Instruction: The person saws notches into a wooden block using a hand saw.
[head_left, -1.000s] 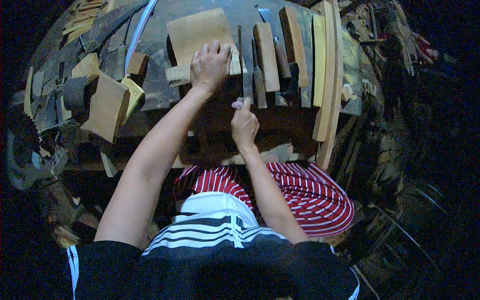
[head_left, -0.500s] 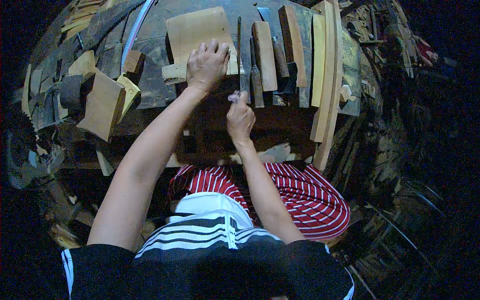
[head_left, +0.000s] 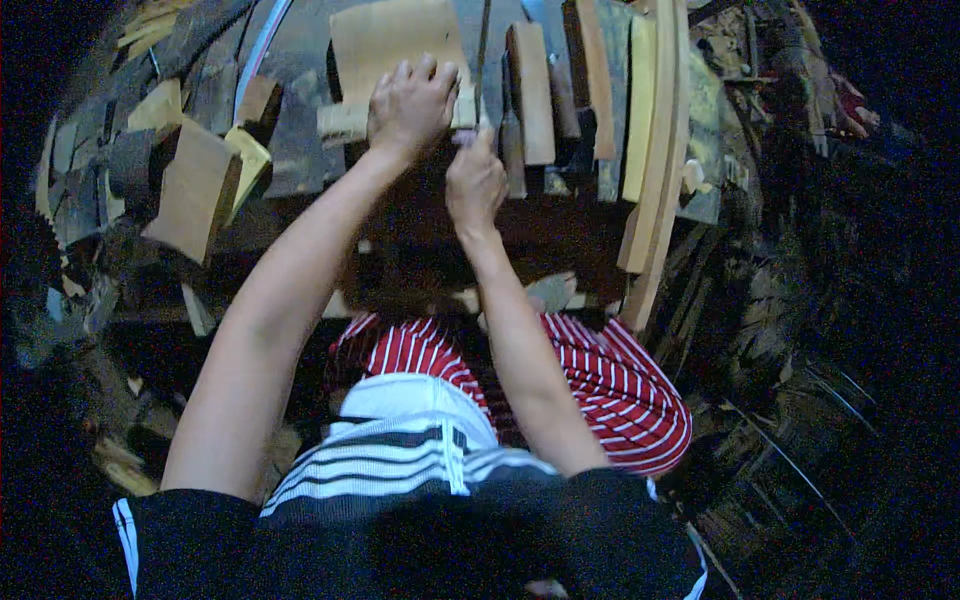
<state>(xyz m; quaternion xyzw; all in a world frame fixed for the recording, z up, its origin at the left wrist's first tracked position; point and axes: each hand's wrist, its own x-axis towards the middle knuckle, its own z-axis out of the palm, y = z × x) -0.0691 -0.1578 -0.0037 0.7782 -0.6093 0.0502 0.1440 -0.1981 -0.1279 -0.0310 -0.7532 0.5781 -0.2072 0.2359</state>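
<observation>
My left hand (head_left: 408, 115) lies with bent fingers over a pale wooden strip (head_left: 340, 122) and the broad light board (head_left: 390, 35) behind it, gripping them against the bench. My right hand (head_left: 476, 180) is closed on the handle, wrapped in something pale purple, of a long thin dark-bladed tool (head_left: 483, 55). The blade runs away from me along the right end of the strip; whether it touches the wood I cannot tell. Just right of it stand a chisel-like tool (head_left: 513, 150) and an upright-grained wooden block (head_left: 536, 95).
The dark bench (head_left: 290, 170) holds several wooden pieces, including a shaped board (head_left: 188, 190) and yellow piece (head_left: 250, 165) at left, and long battens (head_left: 655, 170) overhanging the front at right. A saw blade lies at upper left. Scrap wood clutters both sides.
My right hand has pushed forward and slightly left with the tool. My left hand stays on the wood. The whole view has shifted slightly upward and is a little blurred.
</observation>
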